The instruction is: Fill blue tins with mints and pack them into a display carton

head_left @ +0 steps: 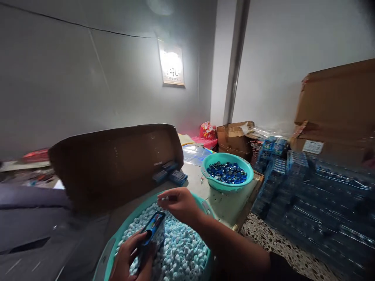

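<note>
My left hand (131,253) is wrapped round a slim blue box (154,225) with dark sides and printing on its upper face. It holds the box tilted over a large turquoise basin (109,249). A heap of small, rounded white and pale blue pieces (178,249) fills the basin. Just above and beyond the box is my right hand (177,205), its fingers curled together in a pinch over the basin's far side. A tiny pale spot shows at its fingertips, too small to name. My left hand's lower fingers are partly in shadow.
A second turquoise basin (250,177) of shiny blue discs (228,173) stands on the table (221,205). Several blue boxes (178,177) lie by an open cardboard carton (117,168). Wrapped packages (310,207) are stacked on the right, beside a large cardboard box (336,97).
</note>
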The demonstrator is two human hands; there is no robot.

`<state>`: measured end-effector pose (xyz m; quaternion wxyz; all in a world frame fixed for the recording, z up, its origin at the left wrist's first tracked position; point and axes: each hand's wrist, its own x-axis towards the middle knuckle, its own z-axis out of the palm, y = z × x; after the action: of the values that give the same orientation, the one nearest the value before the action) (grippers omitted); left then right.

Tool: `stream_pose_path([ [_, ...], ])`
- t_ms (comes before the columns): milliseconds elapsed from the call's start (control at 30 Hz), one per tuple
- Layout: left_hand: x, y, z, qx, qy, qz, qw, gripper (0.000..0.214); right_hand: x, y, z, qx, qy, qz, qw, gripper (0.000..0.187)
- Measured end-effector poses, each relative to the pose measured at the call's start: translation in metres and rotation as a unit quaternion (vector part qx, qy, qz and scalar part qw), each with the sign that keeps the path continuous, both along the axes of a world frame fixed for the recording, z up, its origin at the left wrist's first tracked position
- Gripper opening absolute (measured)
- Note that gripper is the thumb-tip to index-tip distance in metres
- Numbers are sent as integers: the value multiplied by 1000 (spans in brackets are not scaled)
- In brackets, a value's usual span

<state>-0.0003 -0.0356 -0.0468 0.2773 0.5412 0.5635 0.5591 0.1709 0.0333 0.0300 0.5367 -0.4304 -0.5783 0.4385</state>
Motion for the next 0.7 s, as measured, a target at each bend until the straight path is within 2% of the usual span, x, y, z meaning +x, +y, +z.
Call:
stream_pose_path([
  [100, 0, 2, 5, -46, -54, 5, 997, 82, -2, -3, 14, 11, -2, 83, 996, 31],
  [167, 7, -3, 13, -52, -71, 25, 996, 85, -1, -6, 24, 24, -57, 148, 987, 28],
  [267, 19, -18, 25, -64, -48, 30, 996, 75, 0, -7, 38, 56, -199, 224, 952, 20],
  [367, 23, -29, 35, -85, -26, 20, 996, 67, -3, -6, 54, 91, -310, 264, 909, 16],
  [600, 15, -25, 31, -47, -14, -11, 999, 60, -14, 4, 75, 121, -403, 350, 837, 22],
  [700, 13, -25, 27, -37, -1, -15, 999, 59, -17, 10, 77, 111, -421, 369, 821, 26],
])
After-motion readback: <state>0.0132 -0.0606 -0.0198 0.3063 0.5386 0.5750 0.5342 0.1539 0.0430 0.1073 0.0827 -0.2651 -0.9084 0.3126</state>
